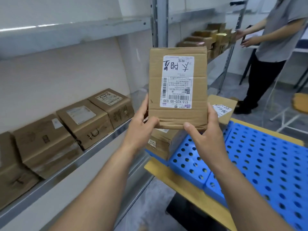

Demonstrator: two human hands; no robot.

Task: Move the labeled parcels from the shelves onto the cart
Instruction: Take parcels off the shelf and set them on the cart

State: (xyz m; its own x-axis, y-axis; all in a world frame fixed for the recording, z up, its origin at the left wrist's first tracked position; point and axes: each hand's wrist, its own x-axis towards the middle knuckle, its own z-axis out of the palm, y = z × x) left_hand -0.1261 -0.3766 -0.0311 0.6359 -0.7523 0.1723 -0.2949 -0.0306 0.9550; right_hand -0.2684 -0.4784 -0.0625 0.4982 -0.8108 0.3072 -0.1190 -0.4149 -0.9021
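Above the blue perforated cart deck [266, 157] carrying two parcels [160, 144], left hand [141, 129] and right hand [206, 139] fingers pinch one labeled cardboard parcel [178, 87] upright; four boxes [83, 120] sit on the left shelf [70, 165].

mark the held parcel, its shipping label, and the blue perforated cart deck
held parcel [177, 117], head view, bare cardboard below the label
shipping label [177, 80], head view, middle of the white sticker
blue perforated cart deck [260, 157], head view, bare top surface

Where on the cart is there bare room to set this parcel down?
The blue perforated deck is bare to the right of the two parcels on the cart, out to its yellow edge. That far-left corner, below the held parcel, is crowded.
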